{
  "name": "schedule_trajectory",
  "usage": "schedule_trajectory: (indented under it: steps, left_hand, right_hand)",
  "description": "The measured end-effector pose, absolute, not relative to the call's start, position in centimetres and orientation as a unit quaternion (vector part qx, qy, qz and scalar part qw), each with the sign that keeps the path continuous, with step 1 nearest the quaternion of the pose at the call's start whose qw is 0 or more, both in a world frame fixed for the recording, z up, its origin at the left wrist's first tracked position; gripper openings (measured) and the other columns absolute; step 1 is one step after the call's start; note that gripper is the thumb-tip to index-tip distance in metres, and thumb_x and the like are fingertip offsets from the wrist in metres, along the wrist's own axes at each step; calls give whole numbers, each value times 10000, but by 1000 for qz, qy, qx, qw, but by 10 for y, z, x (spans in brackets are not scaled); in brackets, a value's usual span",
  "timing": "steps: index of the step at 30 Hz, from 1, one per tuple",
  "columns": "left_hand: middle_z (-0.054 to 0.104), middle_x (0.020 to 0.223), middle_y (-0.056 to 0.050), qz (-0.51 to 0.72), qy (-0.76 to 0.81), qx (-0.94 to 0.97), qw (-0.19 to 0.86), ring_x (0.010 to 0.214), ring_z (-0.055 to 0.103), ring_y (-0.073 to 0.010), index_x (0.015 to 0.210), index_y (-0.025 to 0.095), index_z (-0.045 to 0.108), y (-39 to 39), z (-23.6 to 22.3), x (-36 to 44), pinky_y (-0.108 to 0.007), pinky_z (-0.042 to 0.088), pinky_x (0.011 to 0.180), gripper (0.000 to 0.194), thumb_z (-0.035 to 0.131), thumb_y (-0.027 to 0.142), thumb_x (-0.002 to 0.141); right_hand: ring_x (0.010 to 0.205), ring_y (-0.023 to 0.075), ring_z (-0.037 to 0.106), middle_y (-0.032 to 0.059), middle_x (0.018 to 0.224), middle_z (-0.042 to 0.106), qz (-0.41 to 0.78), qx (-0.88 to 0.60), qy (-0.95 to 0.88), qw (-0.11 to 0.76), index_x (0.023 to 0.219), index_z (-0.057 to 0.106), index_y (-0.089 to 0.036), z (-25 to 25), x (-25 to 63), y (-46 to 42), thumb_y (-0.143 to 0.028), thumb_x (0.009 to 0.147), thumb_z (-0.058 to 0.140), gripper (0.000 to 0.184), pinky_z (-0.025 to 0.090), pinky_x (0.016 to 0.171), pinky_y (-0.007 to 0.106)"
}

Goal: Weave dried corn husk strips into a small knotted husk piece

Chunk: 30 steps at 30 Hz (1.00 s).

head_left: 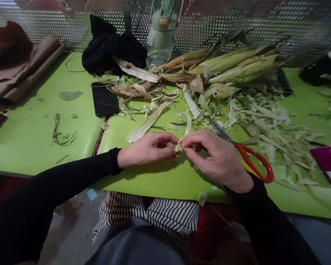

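Between my two hands, just above the green table [154, 180], is a small pale strip of corn husk [188, 127], bunched or knotted at its lower end. My left hand [151, 149] pinches that end from the left with thumb and fingertips. From the right, my right hand [212, 154] pinches the same piece, its fingers curled. The strip's free end stands up beyond my fingertips. Scissors with red handles [255, 162] lie beside my right hand, partly hidden by it, blades pointing away. A long flat husk piece [147, 123] lies behind my left hand.
Whole corn husks [237, 68] are heaped at the back, with husk scraps [276, 136] spread to the right. A black phone [105, 99], black cloth [113, 49] and green-topped bottle [161, 35] stand or lie behind. Brown paper [24, 66] is at far left, a purple object [328, 163] at far right.
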<state>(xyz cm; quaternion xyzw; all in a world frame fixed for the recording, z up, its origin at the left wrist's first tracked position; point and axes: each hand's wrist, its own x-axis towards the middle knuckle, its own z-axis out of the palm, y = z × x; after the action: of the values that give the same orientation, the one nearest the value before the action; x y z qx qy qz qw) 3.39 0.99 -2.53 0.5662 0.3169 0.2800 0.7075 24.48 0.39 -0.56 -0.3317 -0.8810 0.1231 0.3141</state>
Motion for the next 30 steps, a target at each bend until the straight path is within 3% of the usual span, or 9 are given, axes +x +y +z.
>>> schedule_trajectory:
  steps: [8, 12, 17, 19, 23, 27, 30]
  left_hand:
    - [697, 804, -28, 286, 324, 547, 717, 716, 622, -87, 938, 119, 625, 9, -19, 34, -231, 491, 734, 101, 657, 190, 875]
    - [712, 783, -32, 297, 312, 523, 736, 729, 669, -107, 995, 123, 621, 9, -18, 33, -258, 525, 763, 136, 654, 177, 875]
    - [687, 731, 10, 314, 303, 505, 745, 701, 666, -98, 1147, 139, 566, 10, -18, 32, -239, 522, 723, 276, 644, 175, 885]
    - [696, 760, 7, 327, 293, 513, 737, 740, 676, -101, 1239, 145, 521, 10, -16, 32, -224, 514, 708, 369, 632, 161, 888]
    - [679, 764, 14, 334, 284, 550, 711, 748, 657, -97, 1354, 153, 454, 8, -13, 31, -209, 499, 684, 475, 596, 138, 901]
    - [638, 741, 29, 329, 294, 575, 689, 715, 629, -94, 1385, 151, 442, 7, -12, 32, -205, 479, 657, 515, 593, 132, 893]
    - [615, 733, 34, 334, 307, 588, 670, 699, 613, -98, 1429, 152, 403, 6, -9, 32, -210, 468, 641, 565, 591, 138, 897]
  right_hand:
    - [861, 212, 705, 35, 925, 725, 151, -334, -875, 317, 906, 586, -275, -6, 241, 1, -141, 927, 562, 138, 564, 768, 376]
    - [1032, 283, 680, 101, 1129, 676, 80, -335, -882, 322, 1015, 615, -267, -5, 241, 0, -200, 894, 646, 142, 559, 880, 476]
    - [1207, 357, 579, 150, 1297, 578, 79, -416, -823, 379, 1191, 529, -272, -11, 243, 3, -454, 792, 794, 513, 519, 955, 525]
    - [1169, 358, 587, 173, 1272, 582, 120, -465, -787, 387, 1205, 513, -223, -14, 244, 6, -582, 775, 769, 615, 520, 926, 523]
    - [997, 305, 640, 121, 1059, 659, 234, -487, -795, 277, 1084, 601, -187, -13, 243, 10, -739, 846, 571, 603, 529, 843, 471]
    - [924, 265, 674, 85, 1048, 708, 306, -487, -780, 248, 1180, 601, -216, -9, 240, 9, -694, 838, 632, 588, 535, 799, 408]
    - [1086, 288, 656, 91, 1164, 698, 295, -468, -787, 273, 1129, 632, -231, -9, 240, 9, -643, 835, 674, 507, 516, 929, 442]
